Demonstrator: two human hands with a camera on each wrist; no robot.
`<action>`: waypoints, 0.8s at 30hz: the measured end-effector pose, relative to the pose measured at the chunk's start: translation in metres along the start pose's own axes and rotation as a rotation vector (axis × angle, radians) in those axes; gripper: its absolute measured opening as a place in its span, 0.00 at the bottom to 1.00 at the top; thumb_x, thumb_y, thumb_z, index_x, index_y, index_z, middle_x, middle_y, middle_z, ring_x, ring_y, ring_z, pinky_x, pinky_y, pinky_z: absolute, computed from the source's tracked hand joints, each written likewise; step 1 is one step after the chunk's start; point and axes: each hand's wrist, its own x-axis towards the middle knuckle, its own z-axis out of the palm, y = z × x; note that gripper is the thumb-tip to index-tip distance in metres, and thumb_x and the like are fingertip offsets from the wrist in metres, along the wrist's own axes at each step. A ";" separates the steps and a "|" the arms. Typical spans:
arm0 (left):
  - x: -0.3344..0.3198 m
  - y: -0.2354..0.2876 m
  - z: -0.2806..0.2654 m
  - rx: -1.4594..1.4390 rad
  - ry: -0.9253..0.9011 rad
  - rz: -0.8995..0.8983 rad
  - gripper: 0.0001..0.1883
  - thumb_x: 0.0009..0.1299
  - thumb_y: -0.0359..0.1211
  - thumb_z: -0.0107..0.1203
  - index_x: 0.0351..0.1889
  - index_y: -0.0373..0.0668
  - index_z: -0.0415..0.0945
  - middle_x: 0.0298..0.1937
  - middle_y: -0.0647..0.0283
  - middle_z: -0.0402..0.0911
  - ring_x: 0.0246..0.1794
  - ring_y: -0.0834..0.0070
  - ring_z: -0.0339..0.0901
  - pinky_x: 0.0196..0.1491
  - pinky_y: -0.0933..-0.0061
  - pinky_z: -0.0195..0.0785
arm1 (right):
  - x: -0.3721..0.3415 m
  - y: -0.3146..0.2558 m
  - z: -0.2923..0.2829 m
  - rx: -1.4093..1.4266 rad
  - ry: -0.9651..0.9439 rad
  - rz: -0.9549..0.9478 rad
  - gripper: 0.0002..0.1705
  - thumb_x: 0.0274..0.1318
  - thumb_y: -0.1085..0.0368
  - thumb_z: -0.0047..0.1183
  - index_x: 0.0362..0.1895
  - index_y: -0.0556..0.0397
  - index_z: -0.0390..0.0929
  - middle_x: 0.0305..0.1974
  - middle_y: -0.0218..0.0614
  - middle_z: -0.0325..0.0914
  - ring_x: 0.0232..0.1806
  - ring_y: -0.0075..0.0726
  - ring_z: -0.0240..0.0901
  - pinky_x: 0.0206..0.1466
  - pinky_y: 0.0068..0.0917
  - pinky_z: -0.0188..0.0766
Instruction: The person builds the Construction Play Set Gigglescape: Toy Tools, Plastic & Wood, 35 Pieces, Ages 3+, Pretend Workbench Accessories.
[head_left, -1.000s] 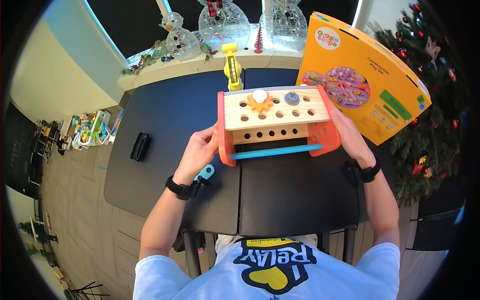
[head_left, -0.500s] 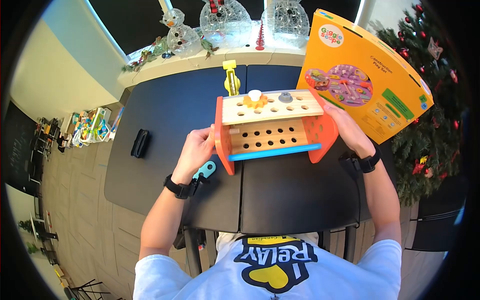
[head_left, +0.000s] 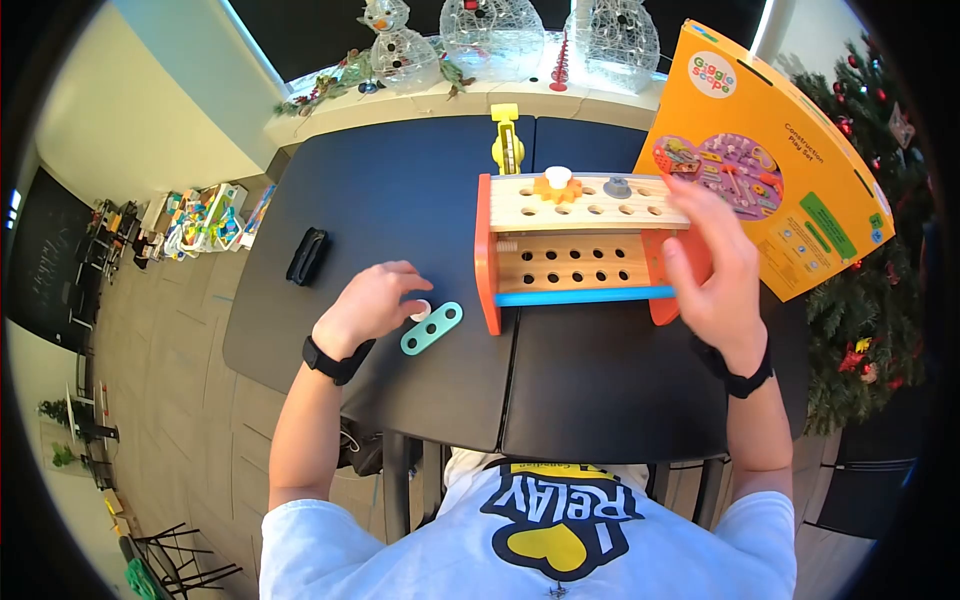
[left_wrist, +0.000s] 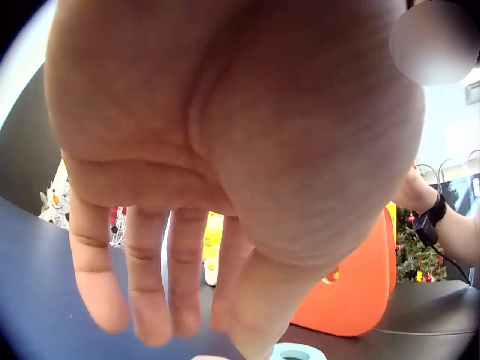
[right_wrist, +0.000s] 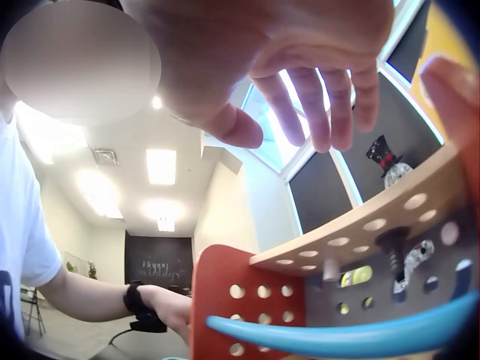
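Observation:
A wooden toy workbench point(head_left: 580, 215) with red-orange end panels and a blue front bar point(head_left: 585, 297) stands on the table. An orange gear point(head_left: 557, 190) under a white knob and a grey screw-like piece point(head_left: 618, 187) sit in its perforated top. My left hand point(head_left: 368, 305) hovers left of the bench with relaxed fingers, its fingertips right at a small white piece point(head_left: 421, 311). Beside that piece lies a teal strip with holes point(head_left: 432, 329). My right hand point(head_left: 722, 280) is spread at the bench's right end, fingers point(right_wrist: 304, 105) extended above the top in the right wrist view.
Behind the bench stands a yellow toy tool point(head_left: 507, 140). A large orange play-set box point(head_left: 780, 160) leans at the back right, before a decorated tree point(head_left: 860, 330). A black case point(head_left: 308, 256) lies on the table's left side. A seam runs down the table point(head_left: 420, 390).
Both hands gripped the bench's end panels earlier; now they have let go, and the bench stands on the table. The left hand has moved down and left toward the white piece. The view has shifted.

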 end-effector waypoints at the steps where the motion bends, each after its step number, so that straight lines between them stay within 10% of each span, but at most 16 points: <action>1: -0.001 0.003 0.001 -0.007 -0.050 -0.029 0.13 0.65 0.29 0.68 0.47 0.37 0.87 0.46 0.54 0.85 0.43 0.55 0.84 0.48 0.60 0.78 | -0.001 -0.006 0.003 0.042 -0.042 -0.029 0.21 0.57 0.71 0.61 0.56 0.60 0.80 0.58 0.51 0.82 0.62 0.58 0.78 0.67 0.43 0.72; 8: -0.002 -0.003 0.014 -0.053 -0.050 -0.084 0.15 0.63 0.23 0.63 0.48 0.36 0.87 0.43 0.54 0.84 0.39 0.59 0.85 0.46 0.62 0.79 | -0.007 -0.035 0.036 0.330 -0.186 -0.049 0.19 0.57 0.71 0.63 0.54 0.58 0.81 0.49 0.48 0.83 0.51 0.54 0.82 0.55 0.40 0.79; 18: 0.020 0.044 -0.033 -0.426 0.440 0.051 0.16 0.62 0.18 0.59 0.48 0.35 0.85 0.46 0.61 0.77 0.44 0.72 0.81 0.49 0.72 0.79 | -0.009 -0.049 0.068 0.646 -0.334 0.075 0.21 0.60 0.69 0.63 0.57 0.60 0.79 0.50 0.48 0.84 0.46 0.47 0.86 0.51 0.38 0.80; 24: 0.037 0.087 -0.037 -0.410 0.662 0.259 0.15 0.60 0.25 0.72 0.46 0.41 0.87 0.46 0.59 0.84 0.40 0.69 0.84 0.44 0.66 0.79 | 0.004 -0.062 0.077 0.956 -0.334 0.254 0.30 0.69 0.72 0.57 0.73 0.63 0.67 0.61 0.49 0.81 0.58 0.41 0.84 0.64 0.36 0.80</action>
